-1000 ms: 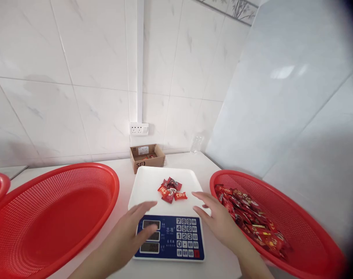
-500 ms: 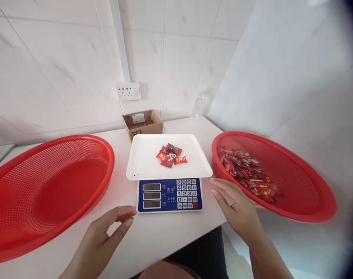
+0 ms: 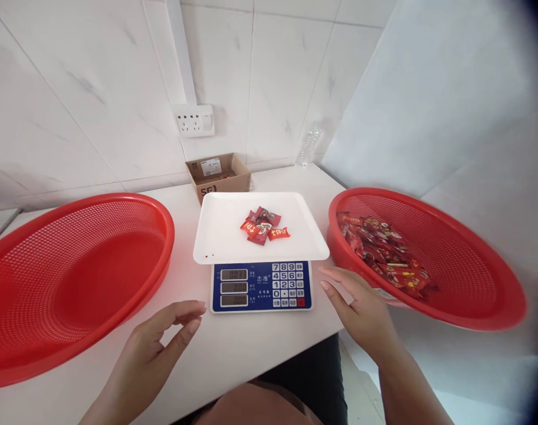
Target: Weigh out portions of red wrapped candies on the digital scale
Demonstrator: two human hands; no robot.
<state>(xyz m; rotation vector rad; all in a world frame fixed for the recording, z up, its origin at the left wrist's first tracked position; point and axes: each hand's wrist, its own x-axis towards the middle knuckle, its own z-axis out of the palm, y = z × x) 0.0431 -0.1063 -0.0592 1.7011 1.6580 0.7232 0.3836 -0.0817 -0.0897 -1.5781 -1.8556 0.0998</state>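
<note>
A digital scale (image 3: 262, 287) with a blue keypad panel stands on the table, its white tray (image 3: 220, 227) on top. Several red wrapped candies (image 3: 263, 226) lie heaped near the tray's middle. The upper display reads roughly 0.033. My left hand (image 3: 156, 348) hovers by the scale's lower left corner, fingers curved, thumb apart, holding nothing. To the right of the keypad, my right hand (image 3: 361, 313) is open with nothing in it. Close beside it, a red basket (image 3: 472, 277) holds a pile of wrapped candies (image 3: 388, 257).
Another red basket (image 3: 105, 283), with no candies visible in it, stands on the left. Behind the scale are a cardboard box (image 3: 220, 174) and a clear plastic bottle (image 3: 308, 146) by the wall. A power socket (image 3: 193, 121) sits above. The table's front edge (image 3: 269, 373) runs near my body.
The view has tipped slightly downward, so the scale and baskets appear a little higher in the frame. Both hands stay nearly in place, empty. The candies on the tray have not moved.
</note>
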